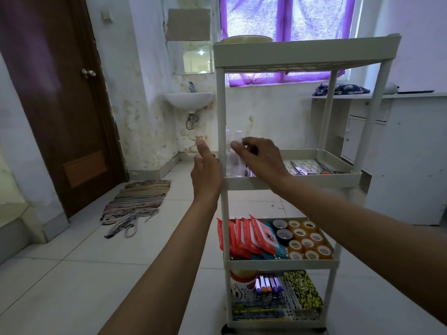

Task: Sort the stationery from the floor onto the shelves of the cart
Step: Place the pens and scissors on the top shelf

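Head view looks down along two bare forearms toward a tall white cart point(285, 182), which serves as the landmark for everything else. Nearest, on the cart's lowest shelf, lie markers point(268, 286) with purple and orange caps, a yellow-and-black patterned notebook point(303, 290) to their right, a printed cup point(242, 284) to their left, and flat printed packs at the front edge. One shelf up, red wipe packets point(244, 238) stand in a row on the left side, two black tape rolls point(281, 229) sit behind them, and clear amber tape rolls point(308, 241) fill the right side. Higher again, at the second shelf from the top, the right hand point(260, 155) reaches over the front left corner, its fingers curled and pinching small clear bottles point(233, 153) that stand there; the exact hold is blurred. On the same shelf, to the right, scissors point(312, 168) lie flat. The left hand point(206, 172) hovers just outside the cart's front left post, fingers relaxed and loosely extended, grasping nothing. On the cart's top shelf a pale round rim shows at the left. Beyond the cart, to its left, a striped mat point(135, 204) lies on the tiled floor before a brown door point(53, 105), and a wall sink point(188, 100) hangs farther back. Behind the cart is a window with purple covering point(287, 18).
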`<state>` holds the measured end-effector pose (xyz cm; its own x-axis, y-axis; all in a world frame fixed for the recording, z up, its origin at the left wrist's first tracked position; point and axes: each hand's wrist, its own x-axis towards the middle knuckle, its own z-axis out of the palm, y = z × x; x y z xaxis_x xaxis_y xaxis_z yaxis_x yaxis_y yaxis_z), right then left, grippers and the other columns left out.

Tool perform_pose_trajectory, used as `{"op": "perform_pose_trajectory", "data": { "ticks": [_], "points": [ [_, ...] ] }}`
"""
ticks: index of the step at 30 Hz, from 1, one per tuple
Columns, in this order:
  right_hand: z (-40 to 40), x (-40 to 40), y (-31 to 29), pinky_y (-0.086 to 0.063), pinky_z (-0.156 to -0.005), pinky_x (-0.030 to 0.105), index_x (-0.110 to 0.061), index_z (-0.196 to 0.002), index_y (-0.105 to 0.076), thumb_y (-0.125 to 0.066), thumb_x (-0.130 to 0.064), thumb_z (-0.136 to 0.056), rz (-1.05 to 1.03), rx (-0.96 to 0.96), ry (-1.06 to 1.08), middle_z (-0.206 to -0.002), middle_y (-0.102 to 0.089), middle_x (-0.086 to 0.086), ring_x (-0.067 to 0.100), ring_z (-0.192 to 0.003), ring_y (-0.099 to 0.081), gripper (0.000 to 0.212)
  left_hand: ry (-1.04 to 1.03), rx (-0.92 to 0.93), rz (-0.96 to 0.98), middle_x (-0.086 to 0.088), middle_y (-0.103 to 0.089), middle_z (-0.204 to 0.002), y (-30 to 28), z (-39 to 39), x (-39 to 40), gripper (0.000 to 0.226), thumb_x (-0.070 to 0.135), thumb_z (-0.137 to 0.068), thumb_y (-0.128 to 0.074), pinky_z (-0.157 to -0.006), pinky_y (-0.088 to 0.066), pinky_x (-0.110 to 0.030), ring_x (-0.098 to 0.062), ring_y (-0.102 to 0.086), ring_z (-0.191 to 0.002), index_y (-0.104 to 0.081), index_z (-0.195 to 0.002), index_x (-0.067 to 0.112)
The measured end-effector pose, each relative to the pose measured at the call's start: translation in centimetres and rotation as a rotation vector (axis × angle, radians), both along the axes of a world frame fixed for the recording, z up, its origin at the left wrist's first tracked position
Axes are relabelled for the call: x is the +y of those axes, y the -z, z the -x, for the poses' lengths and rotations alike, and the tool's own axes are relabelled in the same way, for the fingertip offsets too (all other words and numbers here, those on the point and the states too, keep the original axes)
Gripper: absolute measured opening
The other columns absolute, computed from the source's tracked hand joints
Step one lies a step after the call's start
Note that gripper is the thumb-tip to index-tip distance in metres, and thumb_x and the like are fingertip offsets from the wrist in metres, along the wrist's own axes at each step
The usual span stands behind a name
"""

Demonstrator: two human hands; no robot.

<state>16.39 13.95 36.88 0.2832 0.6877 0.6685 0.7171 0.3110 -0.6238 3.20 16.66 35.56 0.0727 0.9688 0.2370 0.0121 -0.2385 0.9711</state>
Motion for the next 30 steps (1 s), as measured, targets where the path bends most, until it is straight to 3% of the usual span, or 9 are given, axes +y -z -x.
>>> {"op": "perform_pose_trajectory", "data": {
  "ticks": [2,9,12,16,21,25,28,30],
  "points": [
    [0.7,0.2,0.2,-0.04,-0.064,0.011,-0.033,-0.081,-0.066,-0.061,-0.052,-0.092,0.018,-0.014,0.003,-0.063,-0.061,-0.019,-0.004,-0.062,-0.059,0.022,0.002,0.009,-0.006,-0.01,-0.058,-0.138,0.0,0.0,0.0,0.097,0.077,-0.089,0.002,-0.111,-0.036,-0.052,-0.029,-0.05,-0.13,-0.054,-0.138,0.015],
    [1.5,0.4,-0.1,-0.052,-0.071,0.022,-0.019,-0.099,-0.072,-0.067,-0.049,-0.089,0.055,-0.028,0.035,-0.08,-0.067,-0.01,0.002,-0.072,-0.063,0.032,0.01,0.022,-0.009,-0.009,-0.058,-0.137,0.0,0.1,0.1,0.098,0.078,-0.088,0.003,-0.112,-0.038,-0.051,-0.028,-0.051,-0.13,-0.056,-0.137,0.018],
    [1.6,0.2,-0.4,-0.059,-0.078,0.035,-0.019,-0.093,-0.07,-0.068,-0.046,-0.089,0.114,-0.01,0.031,-0.08,-0.07,-0.006,0.009,-0.072,-0.067,0.028,0.012,0.031,-0.005,-0.009,-0.059,-0.137,0.1,0.1,0.3,0.097,0.078,-0.088,0.002,-0.111,-0.038,-0.051,-0.029,-0.051,-0.13,-0.057,-0.136,0.018],
    [1.5,-0.6,-0.1,-0.058,-0.082,0.037,-0.021,-0.087,-0.068,-0.066,-0.046,-0.091,0.136,0.003,0.019,-0.081,-0.071,-0.003,0.013,-0.078,-0.069,0.025,0.017,0.043,-0.001,-0.01,-0.06,-0.134,0.6,0.2,0.3,0.096,0.077,-0.089,0.002,-0.11,-0.039,-0.05,-0.028,-0.053,-0.127,-0.057,-0.135,0.015],
    [2.0,-2.6,1.1,-0.056,-0.085,0.031,-0.014,-0.11,-0.063,-0.055,-0.031,-0.1,0.033,-0.025,0.073,-0.095,-0.065,-0.005,0.006,-0.084,-0.061,0.021,-0.089,-0.052,-0.013,-0.007,-0.065,-0.118,2.4,0.5,-0.4,0.088,0.073,-0.093,-0.003,-0.101,-0.045,-0.049,-0.025,-0.059,-0.111,-0.058,-0.125,0.012],
    [2.1,-5.9,3.8,-0.052,-0.08,0.023,-0.015,-0.111,-0.059,-0.053,-0.02,-0.099,-0.143,-0.104,0.015,-0.102,-0.06,-0.003,0.008,-0.094,-0.059,0.014,-0.27,-0.2,0.03,-0.003,-0.069,-0.101,5.2,1.1,-1.1,0.072,0.063,-0.099,-0.013,-0.095,-0.048,-0.047,-0.025,-0.064,-0.1,-0.063,-0.108,0.012],
    [2.0,-8.1,6.8,-0.046,-0.077,0.014,-0.015,-0.112,-0.059,-0.055,-0.017,-0.098,-0.13,-0.206,-0.032,-0.102,-0.058,-0.004,0.006,-0.093,-0.057,0.014,-0.351,-0.23,0.21,-0.008,-0.073,-0.096,9.0,1.5,-1.5,0.065,0.048,-0.102,-0.018,-0.097,-0.049,-0.05,-0.031,-0.067,-0.099,-0.07,-0.094,0.01],
    [1.5,-9.4,9.9,-0.045,-0.077,0.013,-0.017,-0.112,-0.059,-0.054,-0.019,-0.097,-0.053,-0.225,-0.06,-0.1,-0.058,-0.005,0.004,-0.093,-0.057,0.016,-0.362,-0.152,0.38,-0.013,-0.073,-0.102,12.4,1.5,-2.1,0.065,0.044,-0.102,-0.018,-0.099,-0.049,-0.05,-0.033,-0.066,-0.102,-0.071,-0.092,0.008]
  ]
}}
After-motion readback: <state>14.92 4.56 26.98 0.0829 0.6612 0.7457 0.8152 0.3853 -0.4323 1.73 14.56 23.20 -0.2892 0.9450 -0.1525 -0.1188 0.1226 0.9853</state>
